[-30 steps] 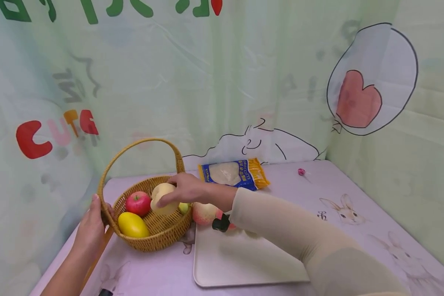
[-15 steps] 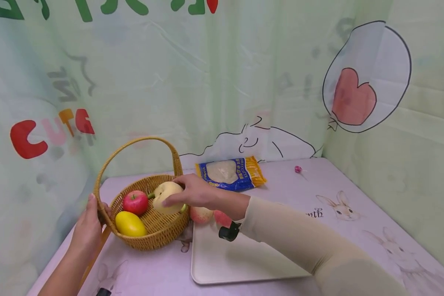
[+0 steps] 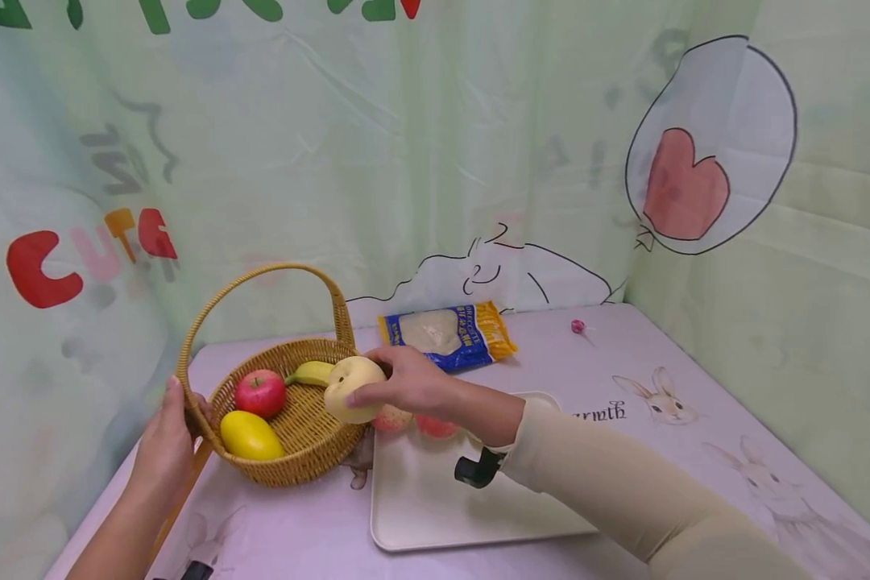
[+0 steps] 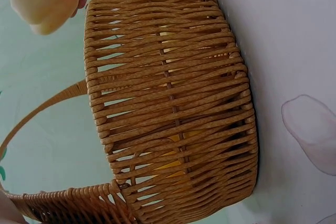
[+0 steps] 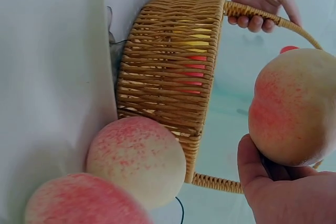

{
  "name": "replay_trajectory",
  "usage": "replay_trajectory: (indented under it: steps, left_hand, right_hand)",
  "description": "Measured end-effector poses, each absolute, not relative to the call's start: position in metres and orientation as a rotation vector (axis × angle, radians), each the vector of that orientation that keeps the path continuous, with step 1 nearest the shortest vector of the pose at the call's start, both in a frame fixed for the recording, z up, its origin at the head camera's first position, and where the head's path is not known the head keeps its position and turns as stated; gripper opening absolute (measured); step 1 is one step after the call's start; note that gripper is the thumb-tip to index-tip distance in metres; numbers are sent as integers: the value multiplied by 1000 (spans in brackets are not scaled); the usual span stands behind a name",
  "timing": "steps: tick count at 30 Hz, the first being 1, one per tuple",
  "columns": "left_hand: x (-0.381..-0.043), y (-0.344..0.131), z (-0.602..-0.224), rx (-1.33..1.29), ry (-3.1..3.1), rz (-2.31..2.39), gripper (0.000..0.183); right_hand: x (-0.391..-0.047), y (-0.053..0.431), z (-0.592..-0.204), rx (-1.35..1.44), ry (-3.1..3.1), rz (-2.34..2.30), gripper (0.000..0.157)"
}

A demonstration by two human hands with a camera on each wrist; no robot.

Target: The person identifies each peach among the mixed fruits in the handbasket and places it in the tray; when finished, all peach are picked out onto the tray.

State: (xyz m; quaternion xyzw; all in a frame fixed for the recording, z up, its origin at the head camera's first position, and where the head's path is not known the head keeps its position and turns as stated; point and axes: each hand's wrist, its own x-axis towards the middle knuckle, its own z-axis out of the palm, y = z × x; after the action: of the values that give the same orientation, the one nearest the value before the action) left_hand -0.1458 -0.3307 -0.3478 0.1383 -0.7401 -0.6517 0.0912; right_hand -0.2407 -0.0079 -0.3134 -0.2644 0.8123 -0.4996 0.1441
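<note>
My right hand (image 3: pixel 416 383) holds a pale peach (image 3: pixel 354 390) above the right rim of a wicker basket (image 3: pixel 297 467). The right wrist view shows the red blush on this peach (image 5: pixel 294 106). My left hand (image 3: pixel 170 439) grips the foot of the basket's arched handle (image 3: pixel 261 278) at the left side. Inside the basket lie a red apple (image 3: pixel 260 393), a yellow oval fruit (image 3: pixel 250 436) and a banana (image 3: pixel 310 373), its right end hidden behind the held peach. Two more peaches, one nearer the basket (image 5: pixel 137 161) and another (image 5: pixel 84 203), rest on the cream tray (image 3: pixel 464 515).
Behind the tray lies a blue and yellow pasta bag (image 3: pixel 445 335). A small pink lollipop (image 3: pixel 577 326) is at the back right of the table. Curtains with printed drawings (image 3: pixel 406 161) close off the back and sides. The tray sits right beside the basket.
My right hand has carried the peach rightward, from over the basket's inside to its right rim. The banana has come into view. My left hand keeps its grip on the handle.
</note>
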Motion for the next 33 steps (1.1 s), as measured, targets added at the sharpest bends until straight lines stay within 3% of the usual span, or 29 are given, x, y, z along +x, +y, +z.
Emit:
replay_trajectory:
  steps: [12,28,33]
  left_hand:
    - [-146,-332,-347,410,-2175,-1962,72]
    - [-145,-332,-348,411,-2176,-1965,73]
    - [-145,-330,-347,434,-2161,-1992,72]
  right_hand:
    - [-226,21,-325,-736,2357,-1490,66]
    - [-204,37,-362,-703,2274,-1433,44]
    - [-196,41,-371,-684,2343,-1358,45]
